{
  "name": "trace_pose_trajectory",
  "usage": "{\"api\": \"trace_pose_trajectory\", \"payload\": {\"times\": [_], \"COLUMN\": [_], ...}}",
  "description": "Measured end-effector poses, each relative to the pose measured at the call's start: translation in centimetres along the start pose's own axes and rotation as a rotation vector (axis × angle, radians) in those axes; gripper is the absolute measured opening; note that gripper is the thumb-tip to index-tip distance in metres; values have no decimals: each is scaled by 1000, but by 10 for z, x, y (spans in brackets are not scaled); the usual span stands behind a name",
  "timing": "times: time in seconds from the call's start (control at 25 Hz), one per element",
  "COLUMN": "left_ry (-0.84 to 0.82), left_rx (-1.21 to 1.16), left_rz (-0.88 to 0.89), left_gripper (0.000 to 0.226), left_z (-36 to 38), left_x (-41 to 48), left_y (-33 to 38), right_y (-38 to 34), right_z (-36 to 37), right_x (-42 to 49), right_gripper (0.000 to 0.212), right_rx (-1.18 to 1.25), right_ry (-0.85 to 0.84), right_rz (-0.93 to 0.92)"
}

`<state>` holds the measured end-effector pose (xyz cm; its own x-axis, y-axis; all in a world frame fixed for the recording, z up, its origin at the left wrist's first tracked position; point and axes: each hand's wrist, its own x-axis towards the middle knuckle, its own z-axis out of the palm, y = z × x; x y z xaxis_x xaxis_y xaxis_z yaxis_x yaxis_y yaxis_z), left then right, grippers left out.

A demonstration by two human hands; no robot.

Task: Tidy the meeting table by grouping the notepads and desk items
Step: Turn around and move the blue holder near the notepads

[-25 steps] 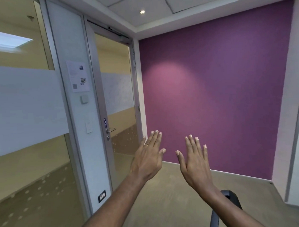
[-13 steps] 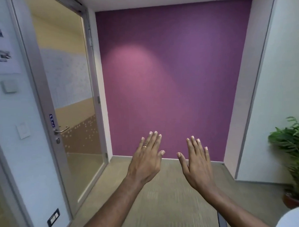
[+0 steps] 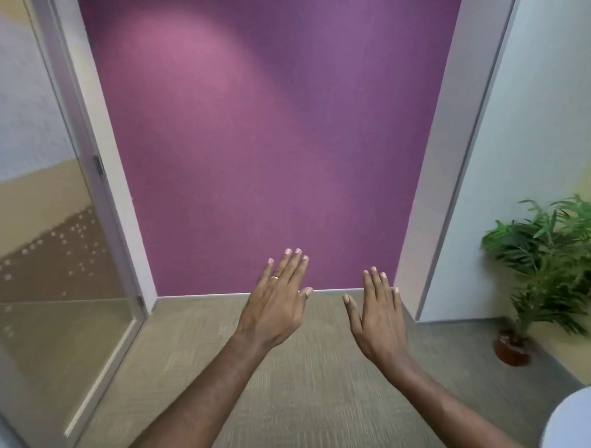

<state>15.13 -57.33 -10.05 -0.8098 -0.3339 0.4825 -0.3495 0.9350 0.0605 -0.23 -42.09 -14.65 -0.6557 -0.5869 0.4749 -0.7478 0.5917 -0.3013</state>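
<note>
1. Left hand (image 3: 274,312): lower centre of the frame, raised in front of me with its back to the camera. Fingers straight and close together, thumb out toward the other hand. It holds nothing and touches nothing.
2. A thin gold ring (image 3: 275,277) sits on one finger of the left hand.
3. Right hand (image 3: 379,321): just right of centre and a little lower in the frame than the left. Same pose, with flat straight fingers and the thumb pointing left. It holds nothing.
4. The two hands are apart, thumbs facing each other across a gap. Both bare forearms run in from the bottom edge.
5. Notepads and desk items: outside this view, so I cannot tell where they lie.
6. A white rounded edge (image 3: 587,417) shows in the lower right corner. It may be the surface, but I cannot tell.
7. Purple wall (image 3: 266,140): fills the centre and top, with a lighter patch of light at upper left.
8. Glass door (image 3: 45,268): left side, pale frame, with a frosted band and a dotted pattern on the pane.
9. White wall (image 3: 538,145): right side.
10. Potted plant (image 3: 553,263): right edge, green fronds in a brown pot (image 3: 511,350) that stands on the floor against the white wall.
11. Carpet floor (image 3: 311,375): grey-beige, lower half of the frame, below both hands.
</note>
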Motion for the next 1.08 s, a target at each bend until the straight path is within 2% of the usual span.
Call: {"api": "trace_pose_trajectory", "payload": {"times": [0.24, 0.52, 0.76, 1.08], "left_ry": [-72, -140, -188, -268], "left_rx": [-92, -230, -365, -481], "left_rz": [101, 360, 602, 836], "left_gripper": [61, 63, 62, 63], "left_z": [90, 194, 255, 362], "left_x": [81, 195, 276, 379], "left_y": [-34, -31, 30, 172], "right_y": [27, 79, 139, 295], "right_z": [58, 105, 108, 112], "right_x": [54, 112, 127, 150], "right_gripper": [68, 68, 68, 67], "right_rx": [-57, -148, -234, -288], "right_ry": [-10, 28, 78, 142], "right_rz": [122, 364, 617, 843]}}
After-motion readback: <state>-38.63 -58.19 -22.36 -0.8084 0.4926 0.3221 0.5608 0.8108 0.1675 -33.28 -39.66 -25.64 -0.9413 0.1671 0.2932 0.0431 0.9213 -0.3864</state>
